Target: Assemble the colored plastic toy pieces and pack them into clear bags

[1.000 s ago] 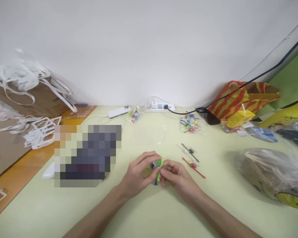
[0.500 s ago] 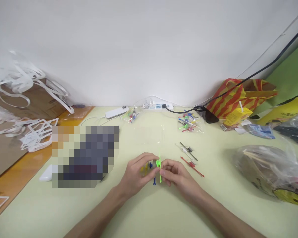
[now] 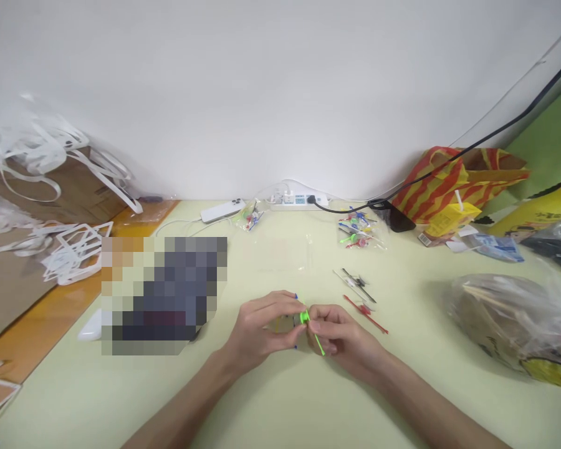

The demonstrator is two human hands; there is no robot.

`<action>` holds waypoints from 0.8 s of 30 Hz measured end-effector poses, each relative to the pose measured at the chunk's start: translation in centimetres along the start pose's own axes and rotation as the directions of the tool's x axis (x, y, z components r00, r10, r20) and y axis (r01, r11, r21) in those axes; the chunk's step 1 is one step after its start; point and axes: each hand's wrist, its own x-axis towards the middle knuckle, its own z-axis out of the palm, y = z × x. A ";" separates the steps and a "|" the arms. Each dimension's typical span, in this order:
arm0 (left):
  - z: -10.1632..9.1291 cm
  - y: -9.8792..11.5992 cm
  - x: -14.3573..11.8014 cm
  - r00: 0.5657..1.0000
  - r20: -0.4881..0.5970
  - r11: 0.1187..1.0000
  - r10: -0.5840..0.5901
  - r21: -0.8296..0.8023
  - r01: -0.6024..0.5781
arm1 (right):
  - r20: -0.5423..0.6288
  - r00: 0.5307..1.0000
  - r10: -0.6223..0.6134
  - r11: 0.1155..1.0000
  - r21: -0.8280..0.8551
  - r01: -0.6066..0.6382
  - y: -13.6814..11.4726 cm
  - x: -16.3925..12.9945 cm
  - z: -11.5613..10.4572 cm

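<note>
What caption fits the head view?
Left hand and right hand pinch a small green plastic pick over a pale table.

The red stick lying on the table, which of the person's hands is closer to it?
Right. The right hand is just beside the red stick, which lies slightly beyond and to its right, untouched. The left hand is farther off, on the far side of the right hand.

White strips (image 3: 51,187) are piling at the upper left of the surface (image 3: 271,411). A power strip (image 3: 299,200) is lying at centre back, a striped bag (image 3: 453,184) leaning upper right, a plastic bag (image 3: 509,324) sitting right.
</note>
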 end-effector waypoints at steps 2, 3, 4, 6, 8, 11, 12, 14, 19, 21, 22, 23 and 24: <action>0.1 0.1 0.2 0.999 -0.022 1.000 0.024 0.001 -0.024 | 0.037 0.999 0.006 0.999 0.050 -0.008 -0.1 0.0 0.0; 0.1 0.2 0.2 0.999 -0.033 0.999 0.034 0.000 -0.034 | 0.051 0.999 0.005 0.998 0.066 -0.009 -0.2 0.0 0.1; 0.2 0.3 0.3 0.998 -0.044 0.999 0.045 -0.001 -0.045 | 0.062 0.998 0.003 0.997 0.076 -0.007 -0.3 -0.1 0.1; 0.3 0.5 0.5 0.996 -0.066 0.998 0.060 -0.006 -0.061 | 0.075 0.997 -0.006 0.996 0.089 0.000 -0.5 -0.1 0.1; 0.5 0.7 0.6 0.993 -0.095 0.997 0.077 -0.008 -0.078 | 0.079 0.996 -0.029 0.995 0.094 0.021 -0.5 -0.1 0.1; 0.8 1.1 0.7 0.987 -0.139 0.997 0.076 -0.016 -0.079 | 0.068 0.995 -0.080 0.994 0.079 0.074 -0.5 -0.2 0.1; 0.8 1.2 0.7 0.987 -0.149 0.997 0.068 -0.017 -0.071 | 0.063 0.994 -0.091 0.994 0.066 0.087 -0.5 -0.2 0.0; 0.9 1.3 0.7 0.985 -0.161 0.998 0.054 -0.016 -0.057 | 0.047 0.994 -0.101 0.995 0.031 0.100 -0.5 -0.3 0.0; 1.5 1.9 1.0 0.977 -0.206 0.998 0.058 -0.019 -0.063 | -0.004 0.993 -0.114 0.991 -0.070 0.113 -0.6 -0.3 -0.1; 1.8 2.1 1.0 0.975 -0.219 0.997 0.038 -0.057 -0.051 | 0.000 0.993 -0.117 0.990 -0.080 0.116 -0.6 -0.3 0.0; 1.8 2.0 0.9 0.975 -0.223 0.996 0.023 -0.078 -0.041 | 0.001 0.993 -0.119 0.990 -0.075 0.118 -0.7 -0.3 0.0; 1.8 1.8 0.7 0.973 -0.230 0.995 -0.002 -0.099 -0.021 | -0.003 0.992 -0.129 0.990 -0.061 0.128 -0.9 -0.4 -0.1; 1.6 1.5 0.4 0.969 -0.245 0.993 -0.041 -0.116 0.013 | -0.018 0.988 -0.154 0.988 -0.037 0.153 -1.2 -0.6 -0.3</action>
